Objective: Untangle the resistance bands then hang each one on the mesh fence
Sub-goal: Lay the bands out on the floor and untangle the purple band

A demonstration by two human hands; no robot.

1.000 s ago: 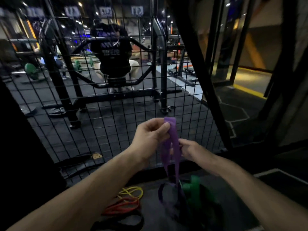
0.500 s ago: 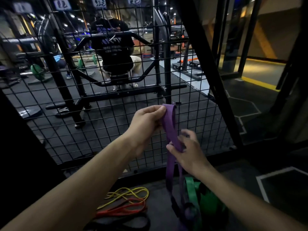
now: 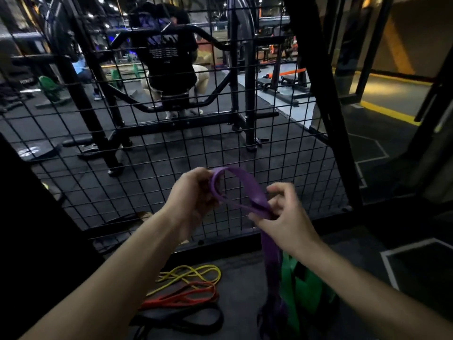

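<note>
Gripping purple band [image 3: 247, 190]: left hand [image 3: 193, 200], right hand [image 3: 282, 217], before mesh fence [image 3: 282, 153]; no legible writing.

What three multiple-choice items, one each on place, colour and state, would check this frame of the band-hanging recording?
1. Where do the yellow band and red band lie?
A. On the floor below the left forearm
B. Hung on the fence
C. In the right hand

2. What colour is the band both hands hold?
A. Green
B. Purple
C. Black

3. Is that band on the mesh fence?
A. Hooked on
B. Knotted to it
C. Not yet hung

Key: 1 A, they lie piled on the floor. 2 B, the left hand and right hand pinch the purple band. 3 C, its loop is in front of the wires.
</note>
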